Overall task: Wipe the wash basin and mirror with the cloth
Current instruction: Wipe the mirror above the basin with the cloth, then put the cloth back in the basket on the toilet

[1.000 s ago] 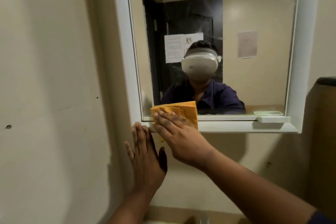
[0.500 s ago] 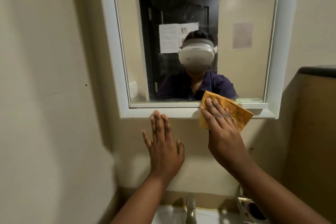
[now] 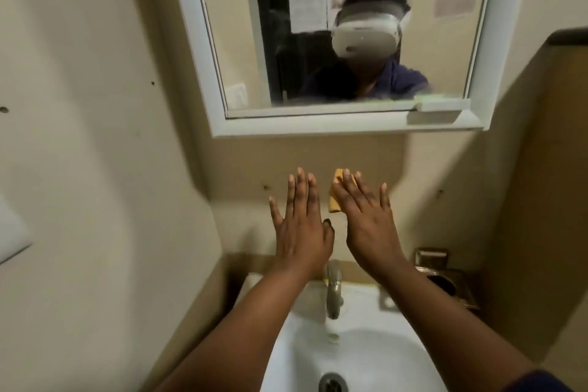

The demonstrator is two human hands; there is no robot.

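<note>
The white-framed mirror (image 3: 203, 51) hangs on the beige wall above the white wash basin (image 3: 375, 356). My right hand (image 3: 366, 219) is spread flat over the orange cloth (image 3: 334, 200), pressing it against the wall between mirror and basin; only the cloth's left edge shows past my fingers. My left hand (image 3: 299, 223) lies flat on the wall just left of it, fingers apart, holding nothing. Both hands are above the metal tap (image 3: 334, 289).
A metal soap holder (image 3: 445, 277) is fixed to the wall right of the basin. A dark-topped partition (image 3: 566, 38) stands at the right. A side wall with a white plate (image 3: 12, 232) closes in at the left. The drain (image 3: 332, 383) sits at the basin's bottom.
My right hand slid the cloth along the mirror's lower frame from left to right, then down onto the wall below. The view tilted down, bringing the basin and tap into sight.
</note>
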